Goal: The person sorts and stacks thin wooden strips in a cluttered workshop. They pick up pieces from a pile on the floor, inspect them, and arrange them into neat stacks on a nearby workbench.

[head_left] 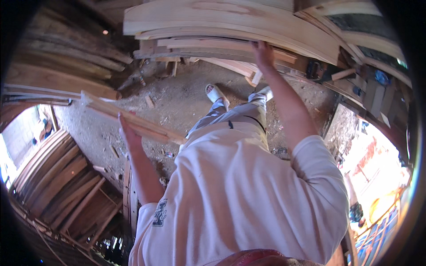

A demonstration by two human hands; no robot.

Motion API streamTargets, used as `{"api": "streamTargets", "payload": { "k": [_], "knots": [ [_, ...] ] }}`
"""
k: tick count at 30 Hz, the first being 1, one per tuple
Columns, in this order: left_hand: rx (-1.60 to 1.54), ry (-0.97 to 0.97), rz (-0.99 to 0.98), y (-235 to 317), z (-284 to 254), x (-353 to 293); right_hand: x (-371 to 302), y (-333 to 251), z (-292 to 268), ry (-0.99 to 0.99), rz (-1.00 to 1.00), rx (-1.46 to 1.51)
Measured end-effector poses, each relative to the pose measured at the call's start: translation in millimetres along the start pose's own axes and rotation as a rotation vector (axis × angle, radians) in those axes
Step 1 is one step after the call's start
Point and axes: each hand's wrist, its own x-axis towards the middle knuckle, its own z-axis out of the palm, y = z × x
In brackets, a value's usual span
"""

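My left hand (129,135) grips a long, pale wooden plank (153,127) from its near side, low at the left of my body. The plank slants from the upper left down toward my waist, and my shirt hides its near end. My right arm reaches ahead, with my right hand (265,56) at the edge of the stacked boards. Its fingers bend round a narrow wooden board (213,44) in that stack, and the fingertips are partly hidden. Just above them lies a wide, light board (230,20) with a curved grain mark.
Dark timbers (66,53) are piled at the far left; curved planks (53,177) lean at the lower left. Wood scraps, including an offcut (150,102), litter the dirt floor (173,88). A cluttered bench (377,95) stands at the right beside a bright opening.
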Motion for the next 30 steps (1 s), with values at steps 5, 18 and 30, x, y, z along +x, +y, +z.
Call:
{"api": "streamTargets", "payload": {
  "k": [5,18,30],
  "knots": [
    [0.031,-0.011,0.031,-1.7,-3.1,6.5,-7.7,-37.0,-9.6,0.041,0.093,-0.124],
    [0.085,-0.030,0.028,7.5,18.7,-2.7,-9.9,-52.2,-8.2,0.159,0.236,0.102],
    [-0.005,0.004,0.051,-0.6,4.6,5.5,-2.7,-31.7,-36.9,-0.124,0.000,-0.014]
  ]
}}
